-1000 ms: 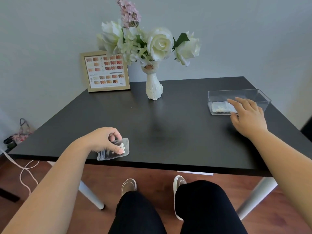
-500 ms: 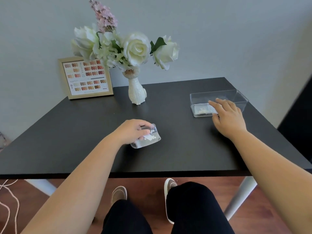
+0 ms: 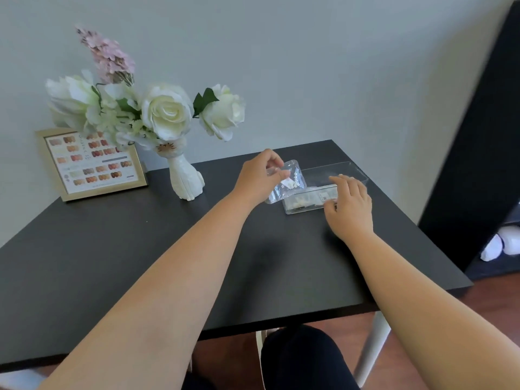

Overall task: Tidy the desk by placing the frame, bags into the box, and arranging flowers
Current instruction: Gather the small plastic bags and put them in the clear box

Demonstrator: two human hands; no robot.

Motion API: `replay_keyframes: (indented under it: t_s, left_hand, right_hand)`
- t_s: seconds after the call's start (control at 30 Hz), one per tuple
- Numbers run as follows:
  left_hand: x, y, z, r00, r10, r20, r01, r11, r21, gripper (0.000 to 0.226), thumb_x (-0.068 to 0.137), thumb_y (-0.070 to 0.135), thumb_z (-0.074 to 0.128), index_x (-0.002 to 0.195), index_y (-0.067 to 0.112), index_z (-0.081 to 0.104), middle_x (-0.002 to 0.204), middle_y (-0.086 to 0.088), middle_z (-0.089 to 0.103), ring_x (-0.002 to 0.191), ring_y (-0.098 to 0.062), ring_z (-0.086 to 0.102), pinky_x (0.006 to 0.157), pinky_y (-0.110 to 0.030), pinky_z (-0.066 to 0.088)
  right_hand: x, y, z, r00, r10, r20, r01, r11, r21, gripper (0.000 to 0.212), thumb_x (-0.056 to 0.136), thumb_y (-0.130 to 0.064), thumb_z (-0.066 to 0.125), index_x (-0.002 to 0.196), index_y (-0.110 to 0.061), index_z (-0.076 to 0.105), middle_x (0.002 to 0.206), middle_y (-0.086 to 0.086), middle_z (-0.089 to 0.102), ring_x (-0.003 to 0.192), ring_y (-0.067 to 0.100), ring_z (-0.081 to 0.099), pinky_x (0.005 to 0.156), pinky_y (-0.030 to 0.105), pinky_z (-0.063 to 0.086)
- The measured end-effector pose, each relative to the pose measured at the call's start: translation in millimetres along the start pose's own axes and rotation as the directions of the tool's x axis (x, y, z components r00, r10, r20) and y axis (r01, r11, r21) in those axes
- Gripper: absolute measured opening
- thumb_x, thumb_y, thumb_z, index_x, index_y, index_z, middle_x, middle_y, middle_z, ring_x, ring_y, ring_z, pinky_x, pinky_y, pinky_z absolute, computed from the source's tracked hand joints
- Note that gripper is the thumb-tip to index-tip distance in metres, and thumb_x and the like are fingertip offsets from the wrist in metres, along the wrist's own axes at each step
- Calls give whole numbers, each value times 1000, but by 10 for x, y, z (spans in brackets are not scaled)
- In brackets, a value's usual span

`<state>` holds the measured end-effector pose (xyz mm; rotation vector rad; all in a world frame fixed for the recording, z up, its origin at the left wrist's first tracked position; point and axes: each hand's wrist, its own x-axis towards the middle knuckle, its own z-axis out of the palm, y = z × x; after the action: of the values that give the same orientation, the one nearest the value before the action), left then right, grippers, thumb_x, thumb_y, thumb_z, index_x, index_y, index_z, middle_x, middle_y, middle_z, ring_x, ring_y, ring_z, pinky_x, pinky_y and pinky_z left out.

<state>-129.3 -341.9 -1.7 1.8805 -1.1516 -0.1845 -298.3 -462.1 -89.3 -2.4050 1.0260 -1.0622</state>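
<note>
My left hand (image 3: 260, 175) pinches a small clear bag (image 3: 289, 182) of white bits and holds it at the left end of the clear plastic box (image 3: 340, 168) on the black desk (image 3: 140, 249). Another bag (image 3: 309, 199) lies inside the box. My right hand (image 3: 350, 206) rests on the box's near wall with fingers spread, holding it steady. A gold frame (image 3: 90, 161) with a nail colour chart leans on the wall at the back left. Beside it stands a white vase (image 3: 185, 178) with white roses (image 3: 166, 111) and a pink sprig.
A dark shelf unit (image 3: 478, 136) stands right of the desk, with white shoes (image 3: 501, 244) low on it. The grey wall runs close behind the desk. My legs in dark trousers are below the front edge.
My left hand has lifted the bag from the desk's front left edge and carried it right and back to the box. My right hand stays at the box; my view turned right.
</note>
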Motion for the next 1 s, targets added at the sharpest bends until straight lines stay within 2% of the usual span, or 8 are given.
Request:
replay_keyframes:
  t_s: [0.13, 0.27, 0.37, 0.47, 0.63, 0.77, 0.87, 1.0]
  left_hand:
    - [193, 94, 292, 996, 32, 85, -36, 999, 41, 14, 86, 23, 70, 86, 36, 64, 96, 17, 67, 102, -1, 63, 64, -18, 43]
    - [377, 191, 421, 993, 121, -5, -120, 988, 98, 12, 88, 26, 67, 94, 35, 63, 93, 20, 65, 89, 1, 62, 70, -21, 46]
    - [479, 225, 491, 991, 119, -59, -112, 987, 113, 14, 86, 32, 67, 97, 38, 60, 85, 18, 66, 86, -3, 64, 82, -35, 51]
    - [509, 206, 626, 995, 89, -34, -83, 985, 149, 11, 86, 36, 66, 94, 38, 58, 81, 20, 68, 89, 1, 63, 96, -44, 43]
    - [521, 152, 865, 1000, -1, 14, -1, 990, 139, 21, 88, 42, 63, 103, 42, 48, 77, 18, 70, 85, 2, 57, 96, -44, 40]
    - [519, 160, 925, 993, -2, 115, -26, 970, 240, 29, 91, 50, 54, 118, 44, 44, 98, 25, 69, 100, -6, 55, 95, -42, 34]
    - [509, 94, 864, 995, 39, 90, -65, 947, 315, 39, 93, 51, 53, 129, 37, 49, 127, 16, 58, 120, -18, 47, 98, -44, 34]
    - [390, -120, 708, 991, 64, 116, -110, 888, 446, 30, 95, 53, 44, 118, 41, 60, 131, 15, 51, 125, -21, 37, 90, -37, 26]
  right_hand:
    - [6, 5, -9, 999, 42, -23, -41, 998, 37, 53, 81, -8, 52, 134, -14, 48, 145, 7, 44, 138, 28, 28, 108, 46, 28]
    - [2, 9, 3, 999, 33, -38, -31, 998, 46, 55, 80, -7, 53, 135, -11, 47, 144, 8, 43, 136, 29, 29, 106, 45, 29]
    - [18, 22, 19, 997, 56, -47, -52, 996, 72, 61, 79, -7, 52, 139, -13, 41, 146, 5, 40, 136, 26, 26, 108, 42, 26]
    - [37, 35, 24, 979, 169, -115, -159, 983, 90, 66, 79, -11, 51, 142, -19, 35, 150, 0, 31, 136, 23, 19, 109, 42, 19]
    - [76, 81, 3, 923, 353, -157, -326, 929, 173, 64, 81, -14, 53, 141, -22, 33, 148, 3, 32, 136, 24, 19, 107, 48, 21]
    - [83, 116, 34, 932, 350, -94, -336, 932, 135, 60, 83, -16, 52, 140, -22, 36, 150, 2, 29, 136, 24, 17, 108, 48, 20]
    - [90, 143, 57, 941, 335, -52, -331, 941, 72, 58, 86, -18, 50, 142, -21, 36, 155, 2, 20, 139, 23, 11, 111, 47, 16]
    - [92, 133, 60, 942, 333, -42, -331, 943, 49, 58, 88, -20, 48, 144, -22, 33, 158, 2, 15, 142, 23, 8, 113, 46, 13]
